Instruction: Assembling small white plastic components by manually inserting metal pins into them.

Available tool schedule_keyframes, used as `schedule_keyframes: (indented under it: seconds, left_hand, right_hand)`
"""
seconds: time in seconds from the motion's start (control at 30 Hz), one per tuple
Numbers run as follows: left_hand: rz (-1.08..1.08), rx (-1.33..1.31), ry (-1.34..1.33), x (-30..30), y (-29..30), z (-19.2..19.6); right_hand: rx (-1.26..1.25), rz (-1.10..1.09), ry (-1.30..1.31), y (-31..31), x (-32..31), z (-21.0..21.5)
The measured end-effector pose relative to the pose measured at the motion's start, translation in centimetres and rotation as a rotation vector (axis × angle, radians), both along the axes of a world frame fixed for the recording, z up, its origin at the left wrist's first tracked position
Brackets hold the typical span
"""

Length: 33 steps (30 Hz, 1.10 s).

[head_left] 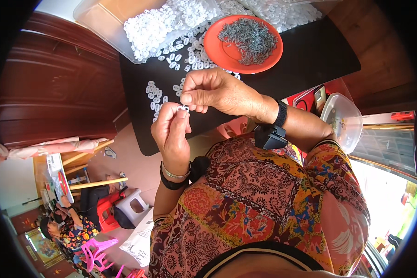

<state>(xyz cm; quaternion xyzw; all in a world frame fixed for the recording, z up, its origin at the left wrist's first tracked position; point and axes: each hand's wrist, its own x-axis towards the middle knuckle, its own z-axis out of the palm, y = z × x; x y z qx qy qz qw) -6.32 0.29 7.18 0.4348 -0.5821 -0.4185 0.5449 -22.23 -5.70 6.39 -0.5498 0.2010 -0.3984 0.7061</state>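
Observation:
Thumb and fingers of my left hand (171, 132) pinch a small white plastic piece (184, 108) with holes in it. My right hand (222, 92) is closed in a pinch just above that piece, its fingertips almost against it; what they hold, if anything, is hidden. Beyond my hands, an orange-red plate (211, 51) carries a heap of small grey metal screws or pins (252, 41). Loose white oval pieces (154, 95) lie on the black tabletop (310, 58), to the left of my hands and below the plate's left edge.
At the back, a clear plastic tub (97, 28) and bags hold piles of white pieces (157, 28). A translucent container (342, 120) stands by my right elbow. On the left are a dark red wooden panel (65, 65), stools (132, 206) and another person (74, 229).

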Motion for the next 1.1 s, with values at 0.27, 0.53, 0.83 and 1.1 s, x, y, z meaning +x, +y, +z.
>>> schedule_keyframes:
  seconds: [0.27, 0.53, 0.83, 1.1]
  left_hand:
    - [0.006, 0.049, -0.034, 0.1, 0.1, -0.3]
    - [0.010, 0.066, -0.032, 0.1, 0.1, -0.4]
    - [0.012, 0.060, -0.051, 0.3, 0.2, -0.9]
    - [0.001, 0.063, -0.064, 0.2, 0.4, -1.1]
  right_hand:
    - [-0.011, -0.009, 0.012, 0.1, 0.3, -0.7]
    - [-0.038, -0.046, 0.009, 0.1, 0.6, -1.0]
    - [-0.044, -0.044, 0.012, 0.3, 0.5, -1.3]
    - [-0.148, -0.083, 0.059, 0.7, 0.7, -1.5]
